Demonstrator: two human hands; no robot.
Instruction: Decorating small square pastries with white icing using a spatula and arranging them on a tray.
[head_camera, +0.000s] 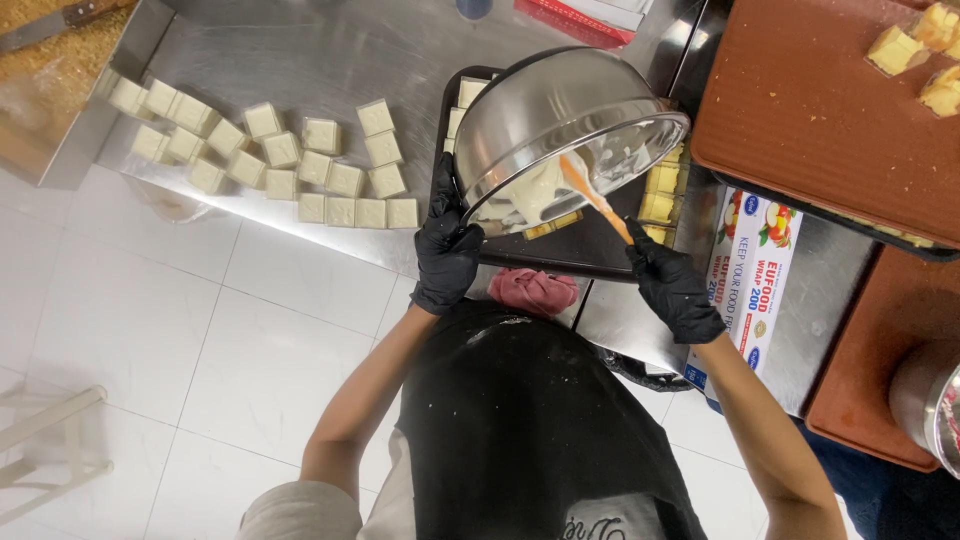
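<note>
Basically, left hand (446, 252) has fingers clamped on the bowl (560, 115) rim, tipping it over the tray (590, 245) so the white batter (535, 190) pools at the low edge. Right hand (675, 290) has fingers wrapped round the spatula (595, 198), blade in the batter. Tray holds yellowish squares (658, 195). White cubes (300, 165) sit on the steel table (330, 50), left of the tray.

The tilted metal bowl (560, 120) hides most of the dark tray (590, 250) behind it. The picture's right edge cuts off a metal pot (930, 405).
</note>
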